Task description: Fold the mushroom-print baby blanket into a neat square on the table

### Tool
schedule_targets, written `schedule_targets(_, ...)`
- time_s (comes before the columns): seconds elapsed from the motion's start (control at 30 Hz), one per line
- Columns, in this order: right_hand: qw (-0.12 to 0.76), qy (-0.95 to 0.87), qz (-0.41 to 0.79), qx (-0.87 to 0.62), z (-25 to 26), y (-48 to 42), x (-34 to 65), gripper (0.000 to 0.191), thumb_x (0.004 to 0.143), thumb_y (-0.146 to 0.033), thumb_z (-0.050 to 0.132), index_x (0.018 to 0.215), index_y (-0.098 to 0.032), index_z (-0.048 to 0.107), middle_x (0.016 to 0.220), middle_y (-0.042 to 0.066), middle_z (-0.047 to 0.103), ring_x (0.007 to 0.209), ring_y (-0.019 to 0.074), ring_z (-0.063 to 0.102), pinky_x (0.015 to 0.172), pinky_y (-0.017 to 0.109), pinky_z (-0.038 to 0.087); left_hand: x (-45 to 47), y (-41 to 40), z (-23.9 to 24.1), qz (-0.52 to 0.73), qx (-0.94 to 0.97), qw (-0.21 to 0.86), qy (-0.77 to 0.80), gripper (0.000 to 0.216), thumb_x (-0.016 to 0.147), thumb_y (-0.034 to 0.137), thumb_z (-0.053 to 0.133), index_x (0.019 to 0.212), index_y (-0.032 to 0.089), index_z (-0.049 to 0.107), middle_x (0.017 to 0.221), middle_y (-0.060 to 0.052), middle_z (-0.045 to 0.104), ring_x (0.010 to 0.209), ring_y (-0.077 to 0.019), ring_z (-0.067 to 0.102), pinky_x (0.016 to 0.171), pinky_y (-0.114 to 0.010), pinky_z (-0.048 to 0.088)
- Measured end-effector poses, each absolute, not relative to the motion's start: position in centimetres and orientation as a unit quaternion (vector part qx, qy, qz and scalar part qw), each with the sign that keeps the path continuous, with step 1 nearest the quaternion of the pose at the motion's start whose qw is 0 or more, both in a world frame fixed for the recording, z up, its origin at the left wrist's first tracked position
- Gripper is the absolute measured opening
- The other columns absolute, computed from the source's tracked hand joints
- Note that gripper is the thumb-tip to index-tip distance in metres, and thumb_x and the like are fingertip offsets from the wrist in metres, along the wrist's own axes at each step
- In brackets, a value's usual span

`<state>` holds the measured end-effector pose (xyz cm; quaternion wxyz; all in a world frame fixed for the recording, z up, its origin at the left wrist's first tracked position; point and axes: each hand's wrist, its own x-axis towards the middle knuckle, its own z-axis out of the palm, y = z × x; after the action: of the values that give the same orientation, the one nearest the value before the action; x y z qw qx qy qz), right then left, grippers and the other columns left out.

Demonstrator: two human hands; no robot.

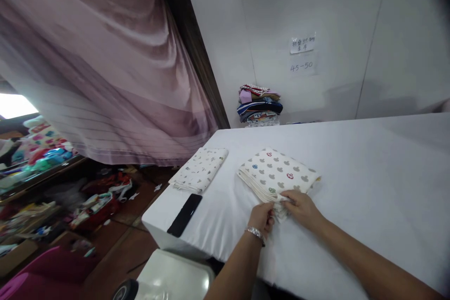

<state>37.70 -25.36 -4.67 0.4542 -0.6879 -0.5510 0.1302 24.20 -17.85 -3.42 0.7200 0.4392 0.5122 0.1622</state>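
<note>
A folded white cloth (277, 168) printed with grey mouse-head shapes and a few red, blue and green ones lies on the white-covered table (369, 173). Its near corner is pinched by my left hand (262, 218), which wears a silver bracelet. Just to the right, my right hand (300, 206) grips the same corner, thumb and fingers closed on the edge layers. Some loose layers hang between the two hands. Farther left, a second folded cloth (200, 168) with a small scattered print lies flat, apart from both hands.
A black phone (184, 214) lies at the table's left edge. Behind the table rises a stack of folded fabrics (260, 105) against the white wall. A pink curtain (140, 70) hangs at left. Below the near edge stands a pale stool-like object (176, 274). Boxes and clutter cover the floor.
</note>
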Motion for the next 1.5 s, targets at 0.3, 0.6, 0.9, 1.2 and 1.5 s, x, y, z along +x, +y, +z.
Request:
schedule_targets(0.3,0.429,-0.573,0.147,-0.683,-3.2,-25.7,37.4,0.024,0.080,-0.034,0.044,0.087,-0.022,0.064,0.080,0.002,0.065,0.075,0.0188,0.057,0.068,0.031,0.043,24.4,-18.1,-2.9,0.160,0.412,0.743,0.503,0.036,0.061,0.044,0.065,0.054,0.016,0.043,0.048,0.007,0.043,0.034,-0.0013,0.028,0.035,-0.017,0.007)
schedule_targets(0.6,0.433,-0.565,0.149,-0.686,-2.7,-25.9,37.2,0.025,0.083,-0.037,0.043,0.083,-0.022,0.063,0.071,0.000,0.063,0.067,0.0167,0.055,0.061,0.027,0.040,24.4,-18.2,-3.1,0.172,0.412,0.736,0.509,0.024,0.061,0.027,0.062,0.057,0.018,0.040,0.045,0.008,0.041,0.033,-0.0018,0.030,0.034,-0.015,0.009)
schedule_targets(0.9,0.437,-0.569,0.146,-0.681,-2.9,-25.9,37.1,0.024,0.083,-0.036,0.043,0.083,-0.022,0.063,0.075,0.000,0.063,0.071,0.0176,0.056,0.064,0.029,0.042,24.7,-18.1,-3.6,0.172,0.433,0.725,0.507,0.033,0.061,0.038,0.066,0.054,0.017,0.041,0.043,0.008,0.040,0.032,-0.0028,0.031,0.032,-0.016,0.010)
schedule_targets(1.2,0.499,-0.596,0.027,-0.629,-4.7,-25.5,37.4,0.028,0.086,-0.029,0.042,0.108,-0.022,0.058,0.108,0.007,0.062,0.102,0.0205,0.054,0.089,0.040,0.043,24.7,-18.3,-3.8,0.179,0.441,0.714,0.513,0.029,0.064,0.031,0.061,0.050,0.018,0.039,0.040,0.007,0.038,0.031,-0.0034,0.030,0.032,-0.017,0.010)
schedule_targets(1.5,0.410,-0.690,-0.029,-0.596,-5.2,-25.8,37.4,0.032,0.087,-0.018,0.036,0.110,-0.023,0.057,0.106,0.007,0.063,0.101,0.0194,0.055,0.088,0.041,0.045,24.5,-18.2,-3.7,0.174,0.433,0.721,0.512,0.024,0.062,0.026,0.059,0.050,0.018,0.039,0.040,0.007,0.038,0.031,-0.0040,0.031,0.032,-0.017,0.010)
